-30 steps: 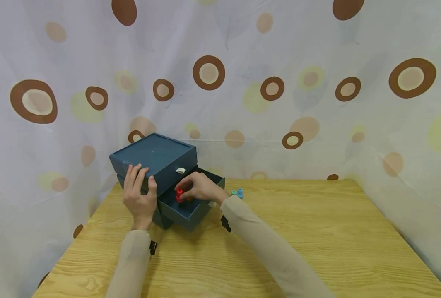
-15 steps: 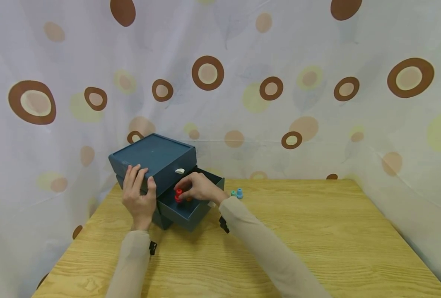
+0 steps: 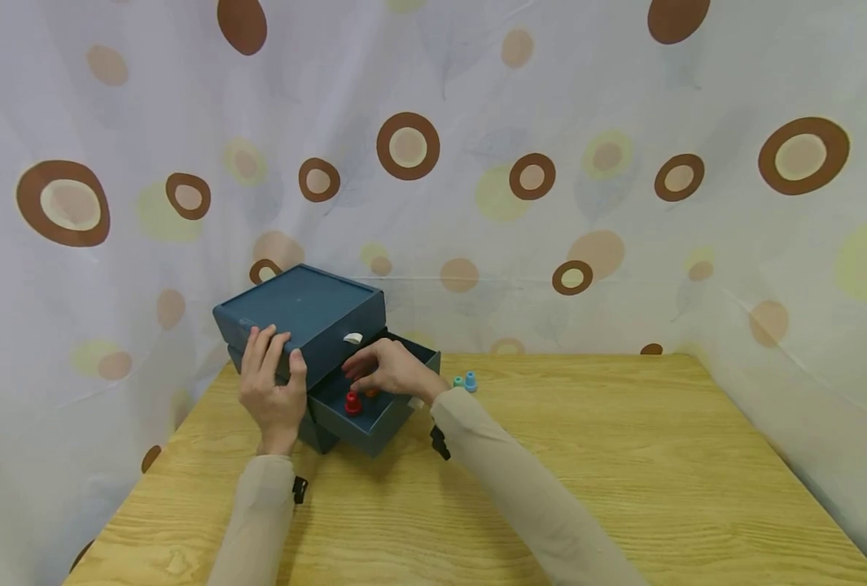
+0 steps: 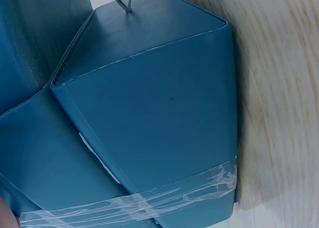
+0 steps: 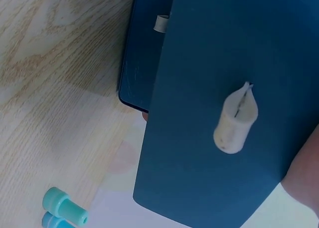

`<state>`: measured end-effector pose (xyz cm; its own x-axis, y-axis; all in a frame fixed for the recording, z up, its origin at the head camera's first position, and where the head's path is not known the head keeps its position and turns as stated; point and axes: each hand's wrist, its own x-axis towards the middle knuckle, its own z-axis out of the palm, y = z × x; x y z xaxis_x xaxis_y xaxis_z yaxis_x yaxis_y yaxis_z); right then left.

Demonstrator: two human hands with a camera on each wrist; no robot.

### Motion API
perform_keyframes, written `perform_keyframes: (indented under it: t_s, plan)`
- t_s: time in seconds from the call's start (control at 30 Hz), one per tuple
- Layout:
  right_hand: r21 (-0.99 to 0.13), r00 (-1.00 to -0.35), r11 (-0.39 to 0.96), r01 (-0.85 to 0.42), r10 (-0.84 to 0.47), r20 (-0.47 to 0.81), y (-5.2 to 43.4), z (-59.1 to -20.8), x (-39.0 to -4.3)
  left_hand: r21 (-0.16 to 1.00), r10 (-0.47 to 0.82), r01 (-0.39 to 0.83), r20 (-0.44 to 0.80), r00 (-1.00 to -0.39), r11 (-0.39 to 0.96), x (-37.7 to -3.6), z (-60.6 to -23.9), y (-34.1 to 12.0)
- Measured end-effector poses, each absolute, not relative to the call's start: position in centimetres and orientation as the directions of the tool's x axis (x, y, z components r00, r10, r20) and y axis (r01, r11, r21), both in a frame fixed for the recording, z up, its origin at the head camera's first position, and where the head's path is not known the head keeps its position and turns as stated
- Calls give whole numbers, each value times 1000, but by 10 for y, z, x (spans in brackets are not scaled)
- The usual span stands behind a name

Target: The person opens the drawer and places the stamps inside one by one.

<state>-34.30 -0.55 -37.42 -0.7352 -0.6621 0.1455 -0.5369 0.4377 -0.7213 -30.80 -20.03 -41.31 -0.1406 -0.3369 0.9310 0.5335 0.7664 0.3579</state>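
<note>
The left hand (image 3: 273, 389) rests on the front left corner of the blue box (image 3: 303, 313), fingers laid straight and a little spread over its top edge, thumb against its front face. The box is a small two-drawer chest at 10 o'clock on the wooden table (image 3: 587, 472). Its upper drawer is closed, with a pale pull tab (image 3: 353, 337) on its front. The lower drawer (image 3: 363, 411) is pulled out toward the person.

The right hand (image 3: 389, 371) hovers over the open drawer, fingers curled downward; whether they pinch anything I cannot tell. A red peg (image 3: 352, 402) stands in the drawer at 7 o'clock of that hand, just below the fingertips and seemingly free of them. Something orange (image 3: 371, 394) shows under the fingers, too hidden to identify.

Two small pegs, one green (image 3: 459, 380) and one light blue (image 3: 471, 380), lie side by side on the table at 3 o'clock of the drawer, close to the right wrist. A dotted curtain (image 3: 623, 163) hangs behind the table.
</note>
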Motion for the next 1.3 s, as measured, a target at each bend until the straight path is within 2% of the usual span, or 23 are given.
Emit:
perform_keyframes:
  t_s: [0.3,0.8,1.1,1.3]
  plan:
    - [-782,-738,338,-524,-638,219,7,-375,-342,345,-325,542,936,-136,766,-309,-414,-199]
    - [-752,-707,321,-576,-656,262,43,-375,-342,355,-337,539,932,-137,764,-310,-415,-198]
    - [-817,-764,296,-495,-596,247,72,-371,-340,366,-339,529,928,-151,766,-310,-415,-199]
    - [-791,-779,314,-524,-553,296,88,-379,-344,364,-346,530,928,-136,766,-310,-414,-200]
